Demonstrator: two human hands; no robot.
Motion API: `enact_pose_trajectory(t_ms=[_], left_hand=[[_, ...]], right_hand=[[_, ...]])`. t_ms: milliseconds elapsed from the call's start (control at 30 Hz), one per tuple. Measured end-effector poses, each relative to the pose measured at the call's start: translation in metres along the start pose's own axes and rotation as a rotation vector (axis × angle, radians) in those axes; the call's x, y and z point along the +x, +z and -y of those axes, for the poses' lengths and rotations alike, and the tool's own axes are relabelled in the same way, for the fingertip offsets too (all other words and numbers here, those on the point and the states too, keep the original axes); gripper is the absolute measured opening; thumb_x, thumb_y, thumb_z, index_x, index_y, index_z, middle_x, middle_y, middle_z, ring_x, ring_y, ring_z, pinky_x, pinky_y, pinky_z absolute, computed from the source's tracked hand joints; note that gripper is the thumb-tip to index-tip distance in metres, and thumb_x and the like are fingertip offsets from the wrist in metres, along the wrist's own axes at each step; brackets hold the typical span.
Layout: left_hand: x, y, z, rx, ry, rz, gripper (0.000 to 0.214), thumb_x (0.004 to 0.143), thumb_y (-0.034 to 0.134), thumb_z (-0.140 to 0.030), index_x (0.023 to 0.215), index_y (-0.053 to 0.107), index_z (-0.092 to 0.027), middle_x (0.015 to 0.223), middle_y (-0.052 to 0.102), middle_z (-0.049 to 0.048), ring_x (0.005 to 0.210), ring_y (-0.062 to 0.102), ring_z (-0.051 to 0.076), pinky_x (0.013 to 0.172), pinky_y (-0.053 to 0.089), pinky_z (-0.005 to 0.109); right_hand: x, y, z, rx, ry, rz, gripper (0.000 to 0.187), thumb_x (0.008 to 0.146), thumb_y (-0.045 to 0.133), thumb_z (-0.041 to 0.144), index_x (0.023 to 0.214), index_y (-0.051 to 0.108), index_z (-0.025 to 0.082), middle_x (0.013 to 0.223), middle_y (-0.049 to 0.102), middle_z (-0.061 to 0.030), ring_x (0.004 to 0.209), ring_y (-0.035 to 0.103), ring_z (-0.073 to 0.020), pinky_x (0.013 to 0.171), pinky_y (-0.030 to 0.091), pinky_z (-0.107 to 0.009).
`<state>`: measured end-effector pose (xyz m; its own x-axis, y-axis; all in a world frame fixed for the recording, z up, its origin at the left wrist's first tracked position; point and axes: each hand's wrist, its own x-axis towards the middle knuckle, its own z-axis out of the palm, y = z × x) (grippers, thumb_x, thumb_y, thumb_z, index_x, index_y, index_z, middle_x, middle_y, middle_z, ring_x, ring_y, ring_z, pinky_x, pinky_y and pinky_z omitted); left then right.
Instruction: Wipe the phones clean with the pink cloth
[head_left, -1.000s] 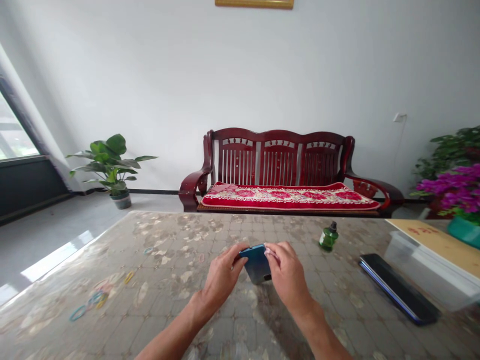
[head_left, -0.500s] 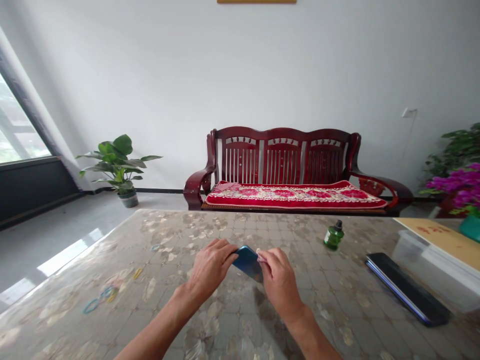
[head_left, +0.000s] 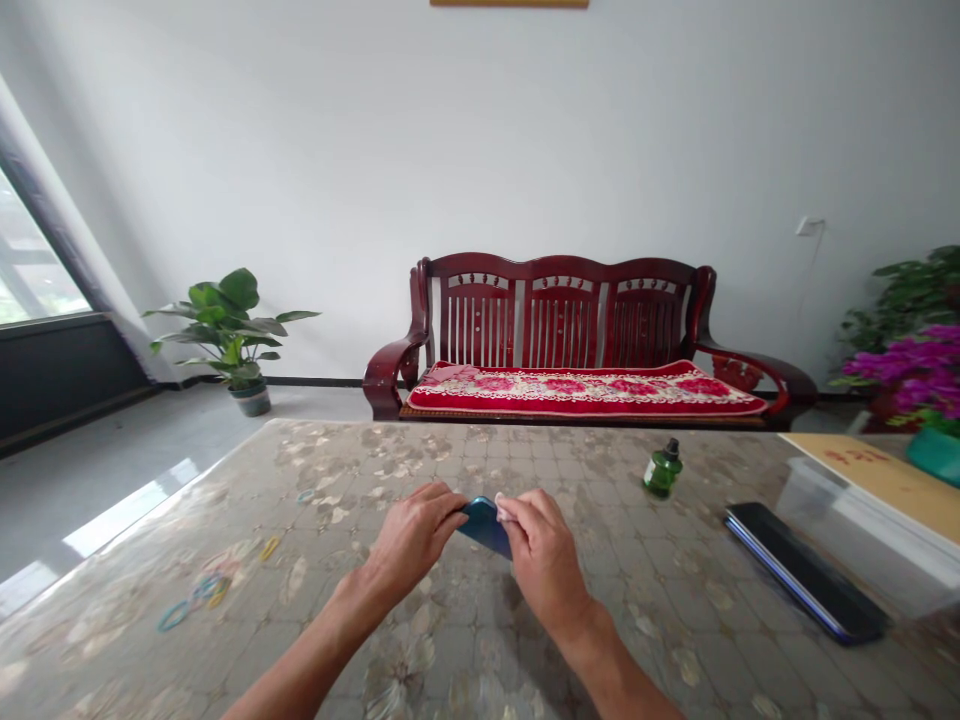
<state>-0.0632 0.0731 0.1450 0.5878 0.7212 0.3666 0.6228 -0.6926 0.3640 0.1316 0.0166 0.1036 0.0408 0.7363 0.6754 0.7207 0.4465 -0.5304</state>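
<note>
Blue glossy phone-like slab (head_left: 486, 528), head view: held over the floral-patterned tabletop (head_left: 442, 650). The person's left hand (head_left: 420, 528) closes fingers on its left edge; right hand (head_left: 546, 552) pinches a small whitish wad (head_left: 501, 508) at the far corner. Looks like edge wiping; next move likely needs steady left grip, light right pressure. Black-capped green bottle (head_left: 662, 474) stands right; dark-red wooden bench (head_left: 562, 266) beyond, white wall (head_left: 525, 130) behind.

We've got left forearm (head_left: 311, 635) and right forearm (head_left: 619, 660) bare, slanting in from the bottom edge, converging mid-frame. Our left hand (head_left: 416, 528) is back-up, fingers (head_left: 446, 497) forward, closed in a grip against the thumb (head_left: 451, 523); our right hand (head_left: 546, 540) is more curled, pinching at its fingertips, near the left but apart.
</note>
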Motion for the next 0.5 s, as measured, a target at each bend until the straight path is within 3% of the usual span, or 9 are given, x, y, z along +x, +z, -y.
enact_pose_trajectory(t_ms=[133, 300, 400, 500], left_hand=[[-0.006, 0.004, 0.007, -0.027, -0.066, -0.009, 0.024, 0.094, 0.049, -0.029, 0.092, 0.072, -0.023, 0.081, 0.065, 0.0029, 0.077, 0.062, 0.017, 0.07, 0.042, 0.024], [-0.01, 0.019, 0.024, -0.082, -0.252, -0.023, 0.022, 0.089, 0.05, -0.028, 0.083, 0.071, -0.022, 0.078, 0.064, 0.0012, 0.073, 0.061, 0.016, 0.066, 0.039, 0.023], [-0.011, 0.036, 0.034, -0.17, -0.396, -0.018, 0.021, 0.085, 0.052, -0.03, 0.072, 0.066, -0.02, 0.07, 0.06, -0.001, 0.068, 0.057, 0.015, 0.062, 0.035, 0.023], [-0.013, 0.055, 0.04, -0.335, -0.569, 0.005, 0.027, 0.08, 0.053, -0.036, 0.06, 0.055, -0.019, 0.054, 0.046, -0.0047, 0.058, 0.05, 0.014, 0.055, 0.029, 0.022]], right_hand=[[-0.01, 0.0, -0.024, -0.007, 0.048, -0.004, 0.021, 0.096, 0.049, 0.02, 0.102, 0.069, 0.023, 0.089, 0.063, -0.0044, 0.085, 0.06, -0.0177, 0.079, 0.049, -0.029], [-0.03, -0.005, -0.074, -0.069, 0.255, -0.007, 0.021, 0.089, 0.052, 0.021, 0.088, 0.073, 0.023, 0.084, 0.067, -0.0054, 0.08, 0.065, -0.0203, 0.073, 0.051, -0.031], [-0.035, -0.005, -0.086, -0.078, 0.328, 0.023, 0.022, 0.086, 0.052, 0.024, 0.084, 0.074, 0.024, 0.08, 0.068, -0.0052, 0.075, 0.066, -0.0206, 0.068, 0.05, -0.03], [-0.037, -0.001, -0.089, -0.08, 0.371, 0.054, 0.024, 0.086, 0.05, 0.027, 0.082, 0.074, 0.023, 0.078, 0.068, -0.0046, 0.071, 0.066, -0.0199, 0.065, 0.05, -0.029]])
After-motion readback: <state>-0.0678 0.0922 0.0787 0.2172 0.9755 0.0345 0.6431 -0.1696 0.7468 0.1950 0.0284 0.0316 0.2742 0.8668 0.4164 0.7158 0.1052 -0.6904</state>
